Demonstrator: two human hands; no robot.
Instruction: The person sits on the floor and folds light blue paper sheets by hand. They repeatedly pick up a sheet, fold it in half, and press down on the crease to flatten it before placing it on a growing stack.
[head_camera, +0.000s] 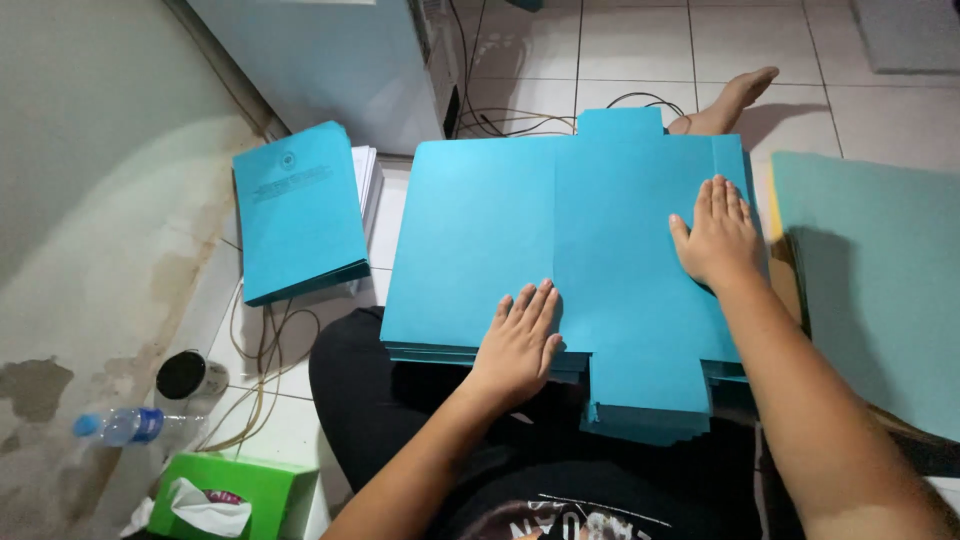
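Note:
A stack of unfolded blue paper folders (470, 240) with flaps lies across my lap on the floor. My left hand (520, 340) rests flat, fingers apart, on the near middle of the top sheet beside its centre crease. My right hand (718, 232) presses flat on the sheet's right part near the side flap. Neither hand grips anything. A bare foot (735, 98) shows beyond the stack's far edge.
A pile of folded blue folders (298, 208) on white paper lies at left. A large teal sheet (880, 280) lies at right. A green tissue box (235, 495), a plastic bottle (125, 425), a dark-lidded jar (185, 375), cables (265, 350) and a white appliance (330, 60) stand around.

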